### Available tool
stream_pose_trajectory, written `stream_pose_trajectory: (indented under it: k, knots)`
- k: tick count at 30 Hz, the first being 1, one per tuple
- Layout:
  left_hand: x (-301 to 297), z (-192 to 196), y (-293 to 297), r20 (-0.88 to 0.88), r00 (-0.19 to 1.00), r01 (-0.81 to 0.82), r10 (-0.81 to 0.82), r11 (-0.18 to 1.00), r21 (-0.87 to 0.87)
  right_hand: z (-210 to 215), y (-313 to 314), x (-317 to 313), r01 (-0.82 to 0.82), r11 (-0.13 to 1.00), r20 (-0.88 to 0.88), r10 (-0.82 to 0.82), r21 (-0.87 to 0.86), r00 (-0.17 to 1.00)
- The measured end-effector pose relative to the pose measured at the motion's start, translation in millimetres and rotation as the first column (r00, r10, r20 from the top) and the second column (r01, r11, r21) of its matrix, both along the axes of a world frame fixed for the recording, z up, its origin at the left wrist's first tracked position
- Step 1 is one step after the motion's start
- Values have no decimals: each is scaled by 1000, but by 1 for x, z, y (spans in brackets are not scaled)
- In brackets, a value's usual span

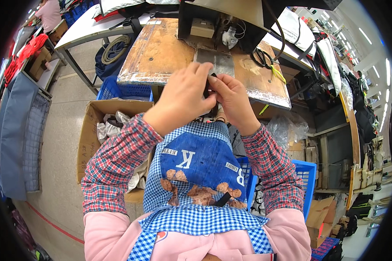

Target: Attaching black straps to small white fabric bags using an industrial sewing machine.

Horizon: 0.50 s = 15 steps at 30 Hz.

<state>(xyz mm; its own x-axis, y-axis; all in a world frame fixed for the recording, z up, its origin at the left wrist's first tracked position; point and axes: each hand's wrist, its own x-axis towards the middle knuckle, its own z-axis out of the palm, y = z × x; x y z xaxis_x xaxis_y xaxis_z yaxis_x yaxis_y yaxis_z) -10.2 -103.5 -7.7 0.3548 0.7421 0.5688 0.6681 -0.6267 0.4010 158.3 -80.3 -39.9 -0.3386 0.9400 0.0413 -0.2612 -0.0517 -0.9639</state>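
Both my hands meet in front of the work table's near edge, over my lap. My left hand [180, 98] is closed, fingers bent over a small black strip [207, 90]. My right hand [235, 98] pinches the same strip between thumb and fingertips, close beside the left fingers. Most of the strip is hidden by the fingers, so its exact kind cannot be made out. Another short black piece [223, 199] lies on my blue checked apron [196, 150].
Ahead is a worn wooden table [157, 52] with a dark machine [224, 32] on it. A cardboard box [89, 130] with pale cloth stands at left, a blue basket [307, 180] at right. A clear plastic bag [287, 128] lies below the table's right side.
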Motion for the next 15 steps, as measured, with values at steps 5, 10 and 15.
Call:
stream_pose_trajectory:
  k: [5, 10, 15]
  knots:
    - [-5, -16, -4, 87, 996, 27, -31, 999, 42, 12, -8, 1, -12, 987, 178, -17, 158, 984]
    - [-23, 11, -5, 111, 983, 170, -144, 945, -281, 30, -8, 19, -104, 990, 258, 76, 98, 963]
    - [-24, -3, 15, 448, 843, 465, -298, 823, -328, 36, -4, 22, -117, 992, 188, 122, -35, 975]
